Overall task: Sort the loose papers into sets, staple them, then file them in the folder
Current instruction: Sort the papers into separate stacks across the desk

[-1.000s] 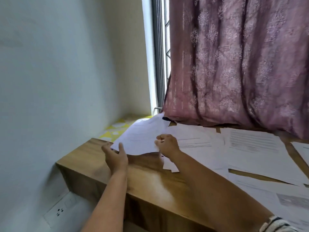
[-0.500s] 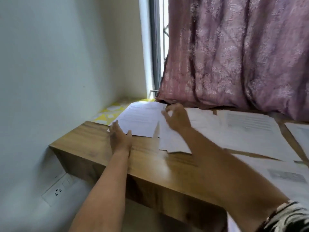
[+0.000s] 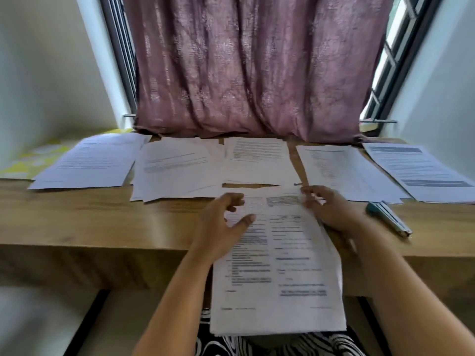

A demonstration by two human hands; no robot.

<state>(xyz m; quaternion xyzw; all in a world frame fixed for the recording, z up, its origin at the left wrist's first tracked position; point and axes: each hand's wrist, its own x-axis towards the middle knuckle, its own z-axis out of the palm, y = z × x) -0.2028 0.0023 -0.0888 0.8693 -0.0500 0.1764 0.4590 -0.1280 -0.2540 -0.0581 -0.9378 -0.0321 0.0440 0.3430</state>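
Note:
A stack of printed papers (image 3: 282, 273) lies at the front centre of the wooden desk (image 3: 102, 222) and overhangs its front edge toward me. My left hand (image 3: 223, 227) rests on the stack's upper left part, fingers spread and thumb out. My right hand (image 3: 331, 214) curls around the stack's upper right edge. Behind the hands, several paper piles lie in a row: far left (image 3: 87, 160), left of centre (image 3: 177, 170), centre (image 3: 259, 160), right (image 3: 344, 170) and far right (image 3: 421, 168). A teal and silver stapler (image 3: 388, 218) lies just right of my right hand.
A mauve curtain (image 3: 244, 73) hangs over the window right behind the piles. A yellow patterned sheet (image 3: 33, 160) lies at the desk's far left under the leftmost pile. White walls close in on both sides.
My view has swung from the desk's left end to its middle. Both hands have left the leftmost pile and now sit on the front centre stack.

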